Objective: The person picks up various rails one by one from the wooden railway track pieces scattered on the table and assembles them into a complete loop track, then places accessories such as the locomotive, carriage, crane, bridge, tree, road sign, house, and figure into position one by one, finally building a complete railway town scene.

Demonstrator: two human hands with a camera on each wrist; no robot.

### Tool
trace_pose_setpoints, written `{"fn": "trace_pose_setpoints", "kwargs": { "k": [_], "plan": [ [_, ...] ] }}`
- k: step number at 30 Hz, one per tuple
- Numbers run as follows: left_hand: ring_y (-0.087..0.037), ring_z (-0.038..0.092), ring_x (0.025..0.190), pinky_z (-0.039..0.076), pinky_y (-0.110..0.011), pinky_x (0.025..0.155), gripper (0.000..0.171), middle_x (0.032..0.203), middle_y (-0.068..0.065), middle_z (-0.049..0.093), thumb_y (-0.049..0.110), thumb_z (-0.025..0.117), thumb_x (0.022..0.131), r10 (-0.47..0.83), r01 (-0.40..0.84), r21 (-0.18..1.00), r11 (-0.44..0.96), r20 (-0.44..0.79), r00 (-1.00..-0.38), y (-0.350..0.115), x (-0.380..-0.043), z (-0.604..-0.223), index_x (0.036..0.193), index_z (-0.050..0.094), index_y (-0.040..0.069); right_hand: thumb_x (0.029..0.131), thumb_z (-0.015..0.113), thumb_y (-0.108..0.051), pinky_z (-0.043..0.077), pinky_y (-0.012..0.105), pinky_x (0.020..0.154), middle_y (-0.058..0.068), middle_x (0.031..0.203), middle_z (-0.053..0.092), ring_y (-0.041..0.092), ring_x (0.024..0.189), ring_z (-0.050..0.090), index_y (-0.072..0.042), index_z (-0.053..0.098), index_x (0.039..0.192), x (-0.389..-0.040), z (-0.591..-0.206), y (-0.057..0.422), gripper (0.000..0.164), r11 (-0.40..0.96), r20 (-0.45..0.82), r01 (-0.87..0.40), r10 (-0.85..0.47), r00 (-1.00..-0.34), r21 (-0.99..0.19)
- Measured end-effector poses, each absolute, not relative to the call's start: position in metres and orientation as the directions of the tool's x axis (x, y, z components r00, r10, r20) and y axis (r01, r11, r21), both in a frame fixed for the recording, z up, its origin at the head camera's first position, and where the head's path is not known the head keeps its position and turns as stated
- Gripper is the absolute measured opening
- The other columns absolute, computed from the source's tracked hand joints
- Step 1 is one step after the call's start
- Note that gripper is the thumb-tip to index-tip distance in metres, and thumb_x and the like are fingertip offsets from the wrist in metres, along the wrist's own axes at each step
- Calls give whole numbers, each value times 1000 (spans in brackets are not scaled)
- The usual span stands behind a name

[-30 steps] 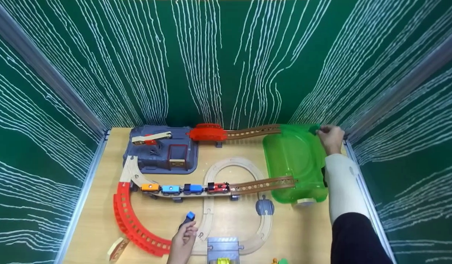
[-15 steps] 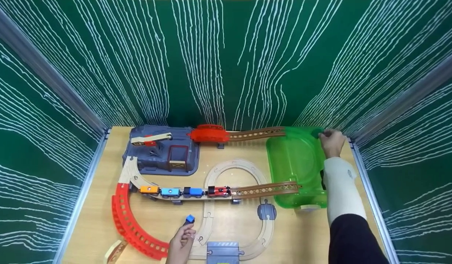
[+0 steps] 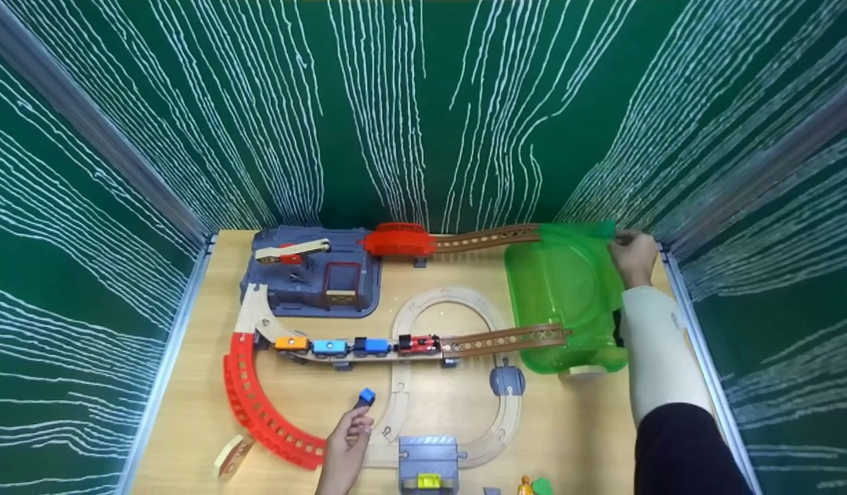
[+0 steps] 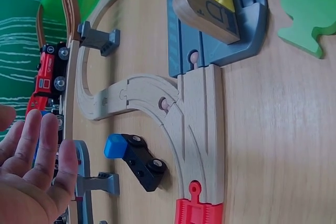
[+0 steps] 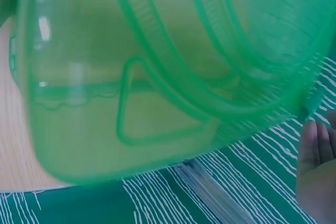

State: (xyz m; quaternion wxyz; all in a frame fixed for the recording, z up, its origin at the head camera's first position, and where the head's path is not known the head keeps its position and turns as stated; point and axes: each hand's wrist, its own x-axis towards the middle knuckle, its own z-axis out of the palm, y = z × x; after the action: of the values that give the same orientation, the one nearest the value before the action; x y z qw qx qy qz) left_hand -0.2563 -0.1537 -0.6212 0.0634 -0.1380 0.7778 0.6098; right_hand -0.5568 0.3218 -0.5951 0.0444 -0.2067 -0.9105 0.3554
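My left hand (image 3: pixel 348 443) is beside a small black toy truck with a blue block on its end (image 4: pixel 137 162). In the left wrist view, its fingers are extended and the truck lies apart from them on the table. At the back right, my right hand (image 3: pixel 633 258) pinches the far corner of a translucent green plastic box (image 3: pixel 568 275), where a green raised part (image 3: pixel 602 229) shows. Near that edge, the right wrist view has my fingers (image 5: pixel 314 142); the thumb is mostly cut off there.
A toy train (image 3: pixel 416 344) with several wagons stands on raised track. Brown ramps (image 3: pixel 502 338) meet the green box. Behind are a grey mountain base (image 3: pixel 300 275) with crane and a red bridge (image 3: pixel 396 238). Red curved track (image 3: pixel 258 419) and wooden track (image 3: pixel 513 412) lie in front.
The head view shifts slightly. My right hand stays at the box's far corner, where the green part now looks higher and extends farther right. My left hand stays by the toy truck.
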Motion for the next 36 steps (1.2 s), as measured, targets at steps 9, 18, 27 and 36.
{"fn": "trace_pose_setpoints", "kwargs": {
  "k": [9,18,27,36],
  "plan": [
    [-16,53,78,42,-19,64,29,94,-19,58,-4,51,82,-115,-302,926,226,-283,-952,-157,-244,-615,111,52,-4,80,49,-6,41,30,67,16,90,59,20,77,51,2,62,104,-518,-567,333,28,688,20,310,426,-904,-657],
    [-16,53,79,44,-21,66,30,96,-20,57,-4,51,82,-113,-322,925,202,-305,-946,-163,-233,-615,112,51,-4,83,51,-13,39,19,64,14,95,61,12,79,51,-2,63,104,-463,-573,352,26,672,48,326,475,-879,-665],
    [-16,55,76,43,-21,67,30,92,-16,59,-5,52,81,-116,-300,940,163,-284,-952,-160,-222,-633,110,53,-4,84,53,-12,40,15,65,16,95,62,-1,71,47,0,64,99,-366,-614,348,22,581,13,367,545,-838,-727],
    [-16,55,79,45,-23,68,31,95,-10,60,2,53,83,-66,-334,920,203,-327,-943,-157,-217,-656,114,52,-1,80,56,-1,41,7,60,15,88,63,-2,68,50,1,64,92,-250,-680,325,14,488,-83,438,591,-802,-755]
  ]
}}
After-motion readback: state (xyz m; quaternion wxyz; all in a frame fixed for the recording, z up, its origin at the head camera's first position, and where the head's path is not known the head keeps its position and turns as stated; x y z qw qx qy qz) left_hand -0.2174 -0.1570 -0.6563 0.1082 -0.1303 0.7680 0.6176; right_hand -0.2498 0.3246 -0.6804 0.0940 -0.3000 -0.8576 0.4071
